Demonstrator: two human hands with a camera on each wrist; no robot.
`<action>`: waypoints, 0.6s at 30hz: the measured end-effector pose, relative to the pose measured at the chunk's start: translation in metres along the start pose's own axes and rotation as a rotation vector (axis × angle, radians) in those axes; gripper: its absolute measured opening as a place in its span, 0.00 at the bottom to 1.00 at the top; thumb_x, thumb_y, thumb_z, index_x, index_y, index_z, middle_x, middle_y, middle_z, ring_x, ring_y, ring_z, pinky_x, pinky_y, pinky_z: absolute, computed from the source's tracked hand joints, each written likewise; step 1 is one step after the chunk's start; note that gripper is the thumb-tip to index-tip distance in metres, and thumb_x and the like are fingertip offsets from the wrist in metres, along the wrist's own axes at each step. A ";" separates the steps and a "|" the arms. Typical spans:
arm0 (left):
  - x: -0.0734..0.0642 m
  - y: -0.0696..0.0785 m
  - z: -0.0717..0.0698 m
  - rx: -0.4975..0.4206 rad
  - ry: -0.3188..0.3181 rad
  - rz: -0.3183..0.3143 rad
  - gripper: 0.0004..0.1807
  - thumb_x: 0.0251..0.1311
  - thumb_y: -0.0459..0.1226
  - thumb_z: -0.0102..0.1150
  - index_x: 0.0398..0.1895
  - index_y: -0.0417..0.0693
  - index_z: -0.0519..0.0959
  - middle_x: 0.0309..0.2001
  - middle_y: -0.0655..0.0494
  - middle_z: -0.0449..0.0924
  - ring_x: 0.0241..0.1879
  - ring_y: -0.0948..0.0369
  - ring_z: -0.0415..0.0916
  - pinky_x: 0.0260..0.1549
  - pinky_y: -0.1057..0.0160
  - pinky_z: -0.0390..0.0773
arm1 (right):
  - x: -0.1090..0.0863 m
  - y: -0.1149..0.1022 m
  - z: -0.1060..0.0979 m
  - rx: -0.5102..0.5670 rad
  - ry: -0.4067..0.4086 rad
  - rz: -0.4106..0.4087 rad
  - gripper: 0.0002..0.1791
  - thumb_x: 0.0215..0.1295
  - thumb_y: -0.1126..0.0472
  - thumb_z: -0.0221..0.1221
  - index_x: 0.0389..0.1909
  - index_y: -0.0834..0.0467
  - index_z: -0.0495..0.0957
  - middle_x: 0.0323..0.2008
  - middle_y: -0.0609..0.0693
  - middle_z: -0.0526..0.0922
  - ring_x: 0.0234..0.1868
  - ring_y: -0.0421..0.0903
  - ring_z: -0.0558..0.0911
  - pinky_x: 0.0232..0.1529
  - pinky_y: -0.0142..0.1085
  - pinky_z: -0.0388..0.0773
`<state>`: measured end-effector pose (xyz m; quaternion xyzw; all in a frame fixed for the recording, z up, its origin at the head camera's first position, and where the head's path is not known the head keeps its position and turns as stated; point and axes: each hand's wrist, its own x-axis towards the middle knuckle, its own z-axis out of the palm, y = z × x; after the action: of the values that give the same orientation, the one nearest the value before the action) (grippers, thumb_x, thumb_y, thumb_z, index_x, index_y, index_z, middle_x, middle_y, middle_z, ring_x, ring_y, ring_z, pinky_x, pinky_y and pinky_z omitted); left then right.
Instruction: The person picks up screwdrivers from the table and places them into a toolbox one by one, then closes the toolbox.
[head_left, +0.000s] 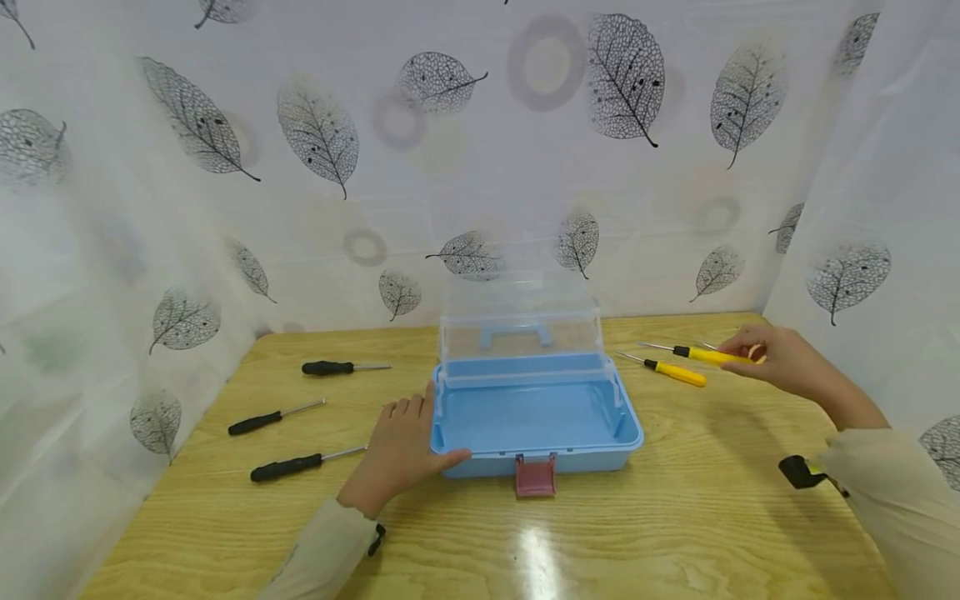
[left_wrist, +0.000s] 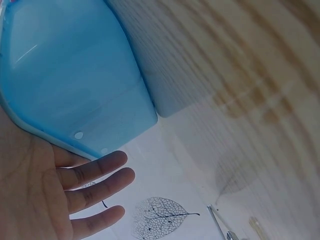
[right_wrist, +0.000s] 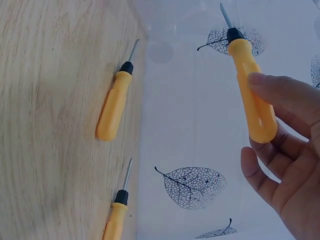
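A light-blue toolbox [head_left: 536, 462] stands with its clear lid [head_left: 517, 333] raised and its inside bare. My left hand [head_left: 405, 437] rests against its left end, the thumb along the front rim; in the left wrist view the other fingers extend loosely beside the wall. To the right of the box, my right hand [head_left: 780, 362] pinches the yellow handle of a screwdriver [right_wrist: 255, 105], lifted off the table with its blade pointing away from the palm. Another yellow screwdriver [head_left: 678, 373] lies between that hand and the box. A third yellow screwdriver [right_wrist: 116, 220] shows partly in the right wrist view.
Left of the box lie a black-handled screwdriver [head_left: 327, 367] at the back, another black screwdriver [head_left: 255, 423] in the middle and a third black screwdriver [head_left: 288, 467] nearest the left sleeve. A pink latch [head_left: 536, 478] hangs at the box front. A leaf-print curtain [head_left: 495, 167] encloses the wooden table [head_left: 600, 533].
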<state>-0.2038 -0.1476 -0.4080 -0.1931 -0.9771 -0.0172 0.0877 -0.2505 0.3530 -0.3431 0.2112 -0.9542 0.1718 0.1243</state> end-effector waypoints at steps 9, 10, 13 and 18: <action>0.000 0.000 0.001 0.000 -0.008 -0.008 0.61 0.46 0.72 0.51 0.71 0.34 0.53 0.55 0.40 0.74 0.54 0.45 0.73 0.53 0.48 0.72 | 0.013 -0.013 -0.004 0.005 -0.042 0.036 0.08 0.54 0.63 0.67 0.36 0.59 0.84 0.30 0.44 0.79 0.28 0.26 0.70 0.33 0.31 0.76; 0.000 0.000 0.000 0.000 -0.005 -0.008 0.61 0.46 0.72 0.51 0.71 0.34 0.53 0.55 0.40 0.74 0.54 0.45 0.73 0.53 0.48 0.72 | 0.015 -0.014 -0.004 0.005 -0.046 0.035 0.08 0.54 0.63 0.67 0.36 0.59 0.84 0.30 0.44 0.79 0.28 0.26 0.70 0.33 0.31 0.76; 0.000 0.000 0.000 0.001 -0.001 -0.006 0.61 0.46 0.72 0.52 0.70 0.34 0.54 0.55 0.41 0.74 0.54 0.46 0.73 0.53 0.49 0.72 | 0.021 -0.018 -0.005 0.008 -0.051 0.024 0.08 0.55 0.63 0.66 0.36 0.58 0.84 0.29 0.44 0.80 0.29 0.27 0.71 0.34 0.32 0.76; 0.000 0.000 0.000 -0.006 0.001 -0.006 0.61 0.46 0.72 0.52 0.70 0.33 0.54 0.54 0.41 0.75 0.53 0.46 0.74 0.52 0.49 0.73 | 0.029 -0.024 -0.004 0.017 -0.053 0.004 0.08 0.56 0.62 0.65 0.37 0.58 0.83 0.30 0.43 0.80 0.30 0.28 0.72 0.35 0.31 0.76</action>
<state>-0.2040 -0.1479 -0.4075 -0.1906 -0.9775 -0.0204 0.0875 -0.2646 0.3234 -0.3240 0.2148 -0.9560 0.1745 0.0970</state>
